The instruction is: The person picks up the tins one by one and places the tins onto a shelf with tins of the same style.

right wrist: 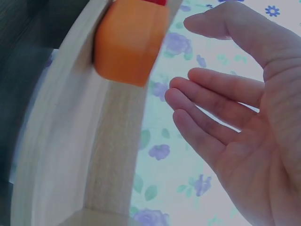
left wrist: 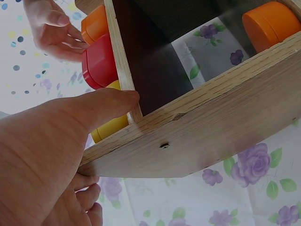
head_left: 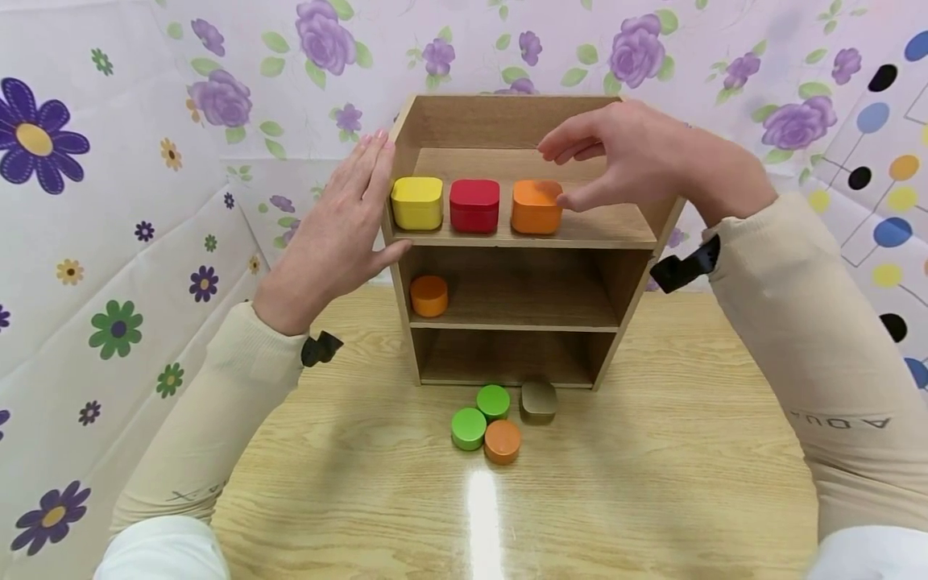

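A small wooden shelf unit (head_left: 525, 241) stands on the table. Along its top level sit a yellow box (head_left: 417, 204), a red box (head_left: 474, 206) and an orange box (head_left: 536, 207), each rounded and lidded. My left hand (head_left: 337, 221) rests on the unit's left side, fingers extended up along the panel; its thumb (left wrist: 115, 101) lies on the front edge by the yellow box. My right hand (head_left: 623, 157) is over the top level, just right of the orange box. In the right wrist view its fingers (right wrist: 211, 92) are spread, with nothing between them and the thumb.
On the middle level, at the left, sits a round orange container (head_left: 429, 296). In front of the unit lie two round green containers (head_left: 468, 428), another round orange container (head_left: 503, 441) and a grey-brown box (head_left: 539, 399). Flowered cloth (head_left: 326, 48) hangs behind.
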Demonstrator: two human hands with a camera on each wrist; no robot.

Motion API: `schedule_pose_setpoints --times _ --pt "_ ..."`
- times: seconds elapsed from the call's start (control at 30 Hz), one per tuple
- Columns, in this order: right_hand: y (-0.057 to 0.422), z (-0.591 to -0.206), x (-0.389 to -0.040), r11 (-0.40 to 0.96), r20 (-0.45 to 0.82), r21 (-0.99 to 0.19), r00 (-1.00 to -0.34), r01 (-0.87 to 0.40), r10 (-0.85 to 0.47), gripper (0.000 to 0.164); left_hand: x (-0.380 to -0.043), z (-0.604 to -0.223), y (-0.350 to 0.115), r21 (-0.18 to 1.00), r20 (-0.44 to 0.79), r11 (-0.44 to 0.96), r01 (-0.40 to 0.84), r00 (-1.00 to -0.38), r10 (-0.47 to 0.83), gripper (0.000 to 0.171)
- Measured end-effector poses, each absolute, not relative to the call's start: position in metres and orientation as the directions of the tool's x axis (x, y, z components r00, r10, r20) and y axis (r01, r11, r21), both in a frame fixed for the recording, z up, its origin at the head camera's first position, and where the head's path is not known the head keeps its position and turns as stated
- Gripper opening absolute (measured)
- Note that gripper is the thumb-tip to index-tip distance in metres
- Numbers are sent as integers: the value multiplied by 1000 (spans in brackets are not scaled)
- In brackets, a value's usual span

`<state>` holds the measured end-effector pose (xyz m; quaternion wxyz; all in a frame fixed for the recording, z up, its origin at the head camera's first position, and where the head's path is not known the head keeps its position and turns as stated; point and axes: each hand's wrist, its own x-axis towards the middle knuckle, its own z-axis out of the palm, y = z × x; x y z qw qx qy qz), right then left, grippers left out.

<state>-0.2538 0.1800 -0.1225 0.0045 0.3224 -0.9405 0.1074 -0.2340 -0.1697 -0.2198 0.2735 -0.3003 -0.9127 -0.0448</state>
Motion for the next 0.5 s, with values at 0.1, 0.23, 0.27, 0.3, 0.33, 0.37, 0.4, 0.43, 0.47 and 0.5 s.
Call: schedule_pose_setpoints --times 0.1,0.23,0.27,0.3,0.33,0.37,0.4,0.43,0.47,0.5 --pt "185 -119 -244 749 126 -189 -772 -635 -623 62 -234 -219 -169 -81 522 817 571 -674 522 109" --pt "191 -119 -231 718 181 -143 -731 -682 -658 59 -234 -218 -169 -78 516 821 566 -682 519 110" --pt "193 -120 -228 709 193 -127 -719 -693 -668 58 -234 -218 -169 -77 515 821 565 -683 518 110" --pt "194 -121 -225 703 201 -119 -710 -702 -675 58 -234 -218 -169 -75 515 822 564 -684 517 110" --pt "195 -122 -222 697 210 -107 -701 -709 -682 57 -233 -218 -169 -73 514 822 564 -686 516 110" --pt "196 -123 -219 687 222 -94 -688 -721 -691 56 -233 -218 -169 -70 513 822 565 -687 515 110" --pt "197 -125 -216 679 229 -88 -678 -729 -699 56 -233 -218 -169 -68 512 822 565 -688 515 110" --pt "198 -127 -214 669 236 -85 -667 -738 -706 55 -233 -218 -169 -65 510 822 565 -689 514 110" --pt "199 -129 -212 659 242 -84 -657 -747 -714 55 -233 -218 -169 -63 509 823 565 -691 513 111" --pt "200 -131 -210 652 244 -89 -651 -753 -719 55 -233 -219 -169 -60 508 823 565 -692 513 111"
